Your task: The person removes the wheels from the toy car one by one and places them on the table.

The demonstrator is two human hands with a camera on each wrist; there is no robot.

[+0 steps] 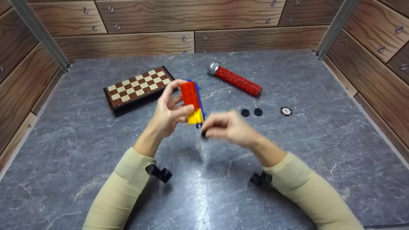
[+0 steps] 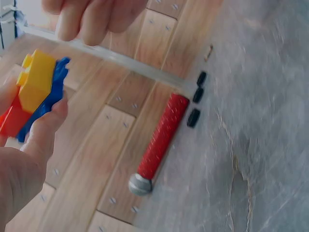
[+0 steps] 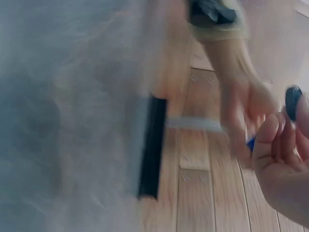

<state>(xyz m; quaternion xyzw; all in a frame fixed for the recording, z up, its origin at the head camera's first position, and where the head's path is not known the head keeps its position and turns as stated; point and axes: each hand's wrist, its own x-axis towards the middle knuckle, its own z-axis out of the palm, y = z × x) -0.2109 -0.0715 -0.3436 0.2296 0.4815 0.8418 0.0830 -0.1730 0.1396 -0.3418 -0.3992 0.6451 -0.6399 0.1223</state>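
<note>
My left hand (image 1: 166, 110) grips a building-block toy (image 1: 190, 97) in mid-air, thumb across its front. It has red and yellow studded bricks along a blue base (image 2: 46, 108) with small projecting clips. My right hand (image 1: 233, 129), blurred in the head view, pinches a small black wheel (image 3: 293, 102) between thumb and fingertips. That wheel is just below the toy's yellow end in the head view. In the right wrist view the left hand hides most of the toy, with only a bit of blue showing.
A chessboard box (image 1: 139, 89) lies left, behind the left hand. A red glittery microphone (image 1: 238, 80) lies at the back right. In front of it are black wheels (image 1: 245, 112), three in the left wrist view, and a poker chip (image 1: 286, 111). Wood-patterned walls (image 1: 191, 19) enclose the table.
</note>
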